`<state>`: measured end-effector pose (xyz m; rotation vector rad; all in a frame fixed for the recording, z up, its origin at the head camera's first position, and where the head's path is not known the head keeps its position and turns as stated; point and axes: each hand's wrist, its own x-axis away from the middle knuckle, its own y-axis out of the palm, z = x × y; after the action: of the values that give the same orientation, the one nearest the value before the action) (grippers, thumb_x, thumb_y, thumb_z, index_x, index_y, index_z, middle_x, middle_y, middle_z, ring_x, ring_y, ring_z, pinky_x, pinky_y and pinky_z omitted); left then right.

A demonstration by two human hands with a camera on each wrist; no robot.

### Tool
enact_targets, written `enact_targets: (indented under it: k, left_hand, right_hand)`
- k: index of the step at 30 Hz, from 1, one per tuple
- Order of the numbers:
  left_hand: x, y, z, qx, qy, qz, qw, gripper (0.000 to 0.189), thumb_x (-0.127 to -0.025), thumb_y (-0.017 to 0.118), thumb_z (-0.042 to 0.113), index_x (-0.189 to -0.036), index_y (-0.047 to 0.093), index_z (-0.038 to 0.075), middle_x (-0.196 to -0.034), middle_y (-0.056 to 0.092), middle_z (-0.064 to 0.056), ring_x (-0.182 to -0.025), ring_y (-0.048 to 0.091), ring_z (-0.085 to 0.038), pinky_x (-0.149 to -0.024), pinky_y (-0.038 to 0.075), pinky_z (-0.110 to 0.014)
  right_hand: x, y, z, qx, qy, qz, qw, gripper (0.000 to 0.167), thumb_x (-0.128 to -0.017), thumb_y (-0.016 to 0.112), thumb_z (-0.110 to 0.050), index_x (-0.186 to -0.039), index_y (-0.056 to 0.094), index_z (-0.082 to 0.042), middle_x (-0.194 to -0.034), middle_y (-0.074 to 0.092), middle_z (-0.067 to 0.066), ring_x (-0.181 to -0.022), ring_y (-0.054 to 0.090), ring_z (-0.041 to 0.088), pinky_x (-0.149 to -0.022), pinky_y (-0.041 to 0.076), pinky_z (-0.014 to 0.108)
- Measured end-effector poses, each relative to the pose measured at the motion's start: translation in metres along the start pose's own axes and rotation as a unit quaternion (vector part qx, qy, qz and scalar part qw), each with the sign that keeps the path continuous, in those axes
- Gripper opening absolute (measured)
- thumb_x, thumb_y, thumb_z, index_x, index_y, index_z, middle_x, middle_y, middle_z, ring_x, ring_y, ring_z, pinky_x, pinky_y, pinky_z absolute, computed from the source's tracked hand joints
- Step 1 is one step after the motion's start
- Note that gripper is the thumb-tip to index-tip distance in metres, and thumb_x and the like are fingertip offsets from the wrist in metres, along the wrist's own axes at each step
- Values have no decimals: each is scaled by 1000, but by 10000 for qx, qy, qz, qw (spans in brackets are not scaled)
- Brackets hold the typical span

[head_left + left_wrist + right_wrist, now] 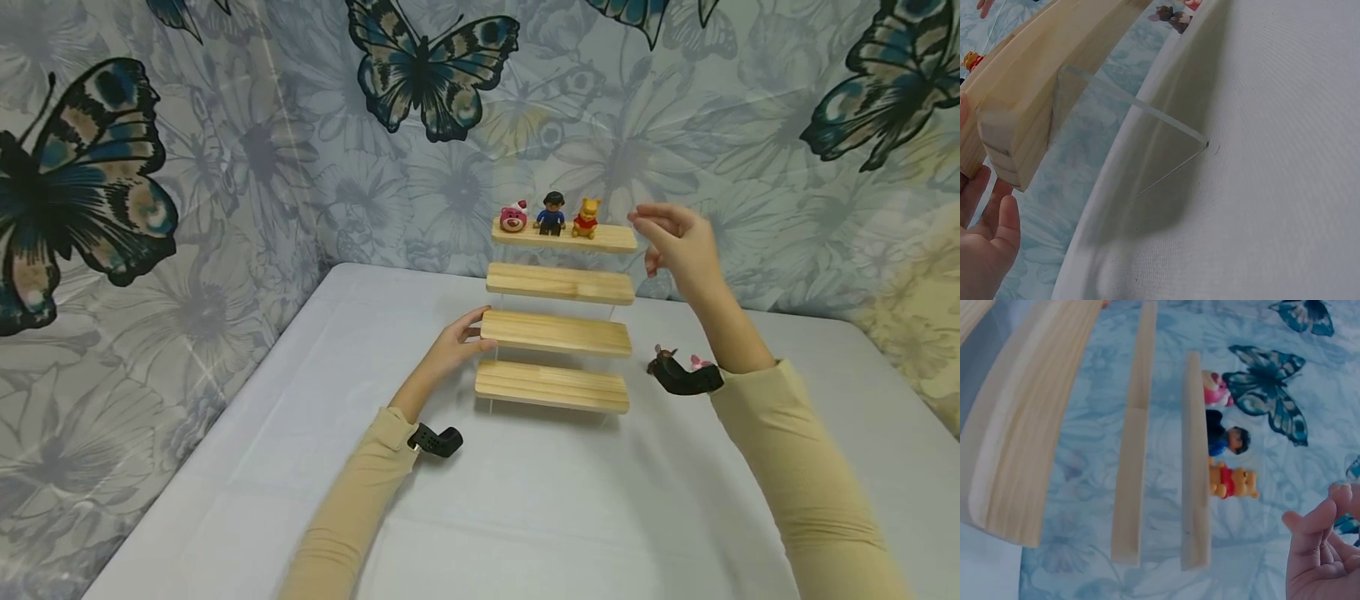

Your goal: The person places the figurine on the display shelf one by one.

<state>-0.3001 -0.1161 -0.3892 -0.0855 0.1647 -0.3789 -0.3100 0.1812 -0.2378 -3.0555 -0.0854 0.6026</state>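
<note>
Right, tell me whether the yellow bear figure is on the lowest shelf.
No, the head view shows the yellow bear figure on the top shelf, beside the dark-haired figure.

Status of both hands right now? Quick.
Left hand: closed, holding the left end of the second-lowest wooden shelf.
Right hand: open, fingers loosely bent, nothing visible in it, near the right end of the top shelf.

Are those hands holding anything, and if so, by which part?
The left hand grips the left end of the second shelf from the bottom; the right hand visibly holds nothing.
</note>
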Motion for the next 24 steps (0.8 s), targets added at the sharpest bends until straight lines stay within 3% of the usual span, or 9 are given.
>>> enact_targets:
  k: [5,8,11,14,24]
  left_hand:
    - [8,3,13,72,74,-50,9999,64,-86,59,4,-140,26,1,-137,33,-17,-120,35,-29,-93,36,-37]
    - [8,6,12,350,166,-16,9992,64,-86,59,1,-140,25,-2,-135,35,-20,-121,36,-28,-94,35,-34]
    - [4,6,-2,635,309,-11,9975,64,-85,60,1,-139,26,-1,-136,34,-18,-121,38,-25,-94,36,-30]
    - [4,7,-5,772,260,-47,9967,64,-86,59,1,-140,25,0,-138,31,-17,-121,39,-25,-93,37,-31]
    - [8,10,7,991,141,-155,9949,62,-88,52,-4,-141,21,-1,-139,28,-19,-121,37,-28,-96,34,-35]
  right_hand:
    - [14,-8,1,616,-398,-51,9973,27,-86,61,-15,-111,59,-3,-97,64,-1,-39,45,12,-37,42,21]
    - [21,-15,3,779,-580,-30,9953,23,-88,59,-14,-109,61,-6,-97,64,-4,-38,46,12,-37,41,20]
    - [28,-23,8,650,-645,14,9958,21,-89,57,-12,-108,61,-6,-96,64,-4,-37,45,12,-36,41,19]
    - [36,-31,12,437,-612,54,9972,21,-89,57,-11,-108,60,-3,-95,64,-3,-37,45,11,-36,41,19]
    - [67,-61,12,192,-379,92,9991,20,-90,55,-8,-108,61,-4,-98,64,0,-38,45,13,-36,41,20]
